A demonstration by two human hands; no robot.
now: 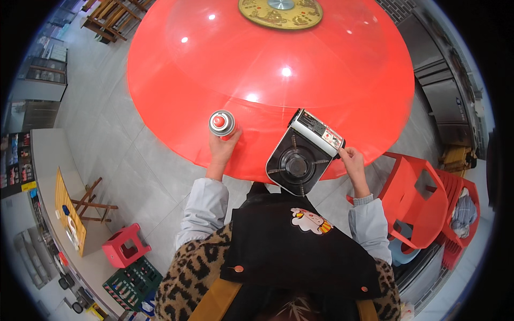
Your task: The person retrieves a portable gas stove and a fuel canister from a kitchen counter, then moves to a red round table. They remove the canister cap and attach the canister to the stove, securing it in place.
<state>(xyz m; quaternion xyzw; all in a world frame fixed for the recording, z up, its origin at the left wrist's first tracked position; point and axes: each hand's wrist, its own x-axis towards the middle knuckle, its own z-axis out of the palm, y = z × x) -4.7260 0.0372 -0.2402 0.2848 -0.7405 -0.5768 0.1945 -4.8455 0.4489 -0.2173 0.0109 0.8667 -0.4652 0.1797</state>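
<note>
My left hand (221, 152) is wrapped round a gas canister (221, 124) with a red cap, held upright over the near part of the red-covered round table (160, 112). To its right, at the table's near edge, sits a portable gas stove (295, 164) turned at a slant. Its black top carries a round burner and pan supports, and a white compartment cover with printed labels runs along its far right side. The fingers of my right hand (350, 159) are closed at the stove's right corner, by the end of that cover. Exactly what they pinch there is hidden.
A clear round turntable with a gold patterned centre (281, 12) covers the table's far part. Red plastic chairs (417, 200) stand close by my right arm. At lower left are a red stool (126, 245), a green bottle crate (133, 282) and a folding wooden stand (94, 201).
</note>
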